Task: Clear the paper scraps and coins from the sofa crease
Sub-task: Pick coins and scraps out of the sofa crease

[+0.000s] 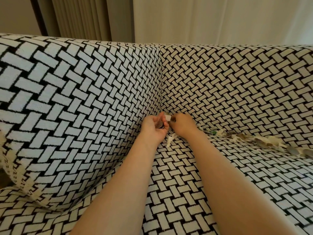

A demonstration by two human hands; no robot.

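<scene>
At the sofa corner [160,106]: clearing begun, far from finished. Coins [159,125] cupped in half-curled left hand [155,128]; right hand [182,124] pinched on a white paper scrap [168,118], passing it across, by the look of it. One torn scrap [171,139] loose just below. Long litter of scraps and coins [264,141] left along the crease [220,133] to the right.

Coins [160,125] in the left hand [155,127] mostly hidden, perhaps several
</scene>
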